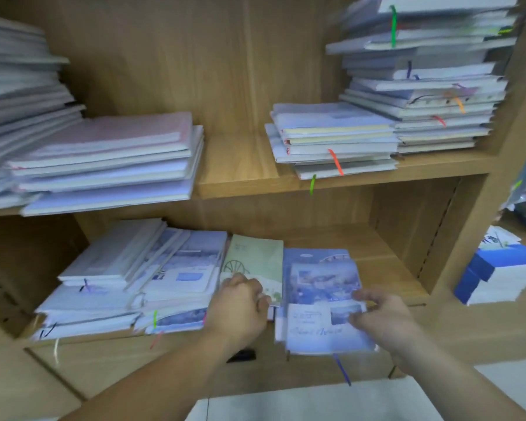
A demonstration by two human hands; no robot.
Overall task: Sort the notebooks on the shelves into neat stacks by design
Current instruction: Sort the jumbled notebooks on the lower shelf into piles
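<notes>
On the lower shelf (pixel 386 262) a blue notebook (pixel 319 302) with a sky picture lies on a small pile at the front. My right hand (pixel 380 317) holds its right edge between thumb and fingers. Beside it on the left lies a pale green notebook (pixel 255 259) with a wheel drawing. My left hand (pixel 240 305) grips the green notebook's near edge, fingers curled over it. To the left sits a slumped heap of blue-and-white notebooks (pixel 134 281) with coloured ribbon markers.
The upper shelf (pixel 240 171) carries a pink-topped stack (pixel 113 162) at left, a short stack (pixel 331 138) in the middle and a tall stack (pixel 422 74) at right. A blue-and-white bundle (pixel 498 268) stands outside the shelf's right wall. White floor lies below.
</notes>
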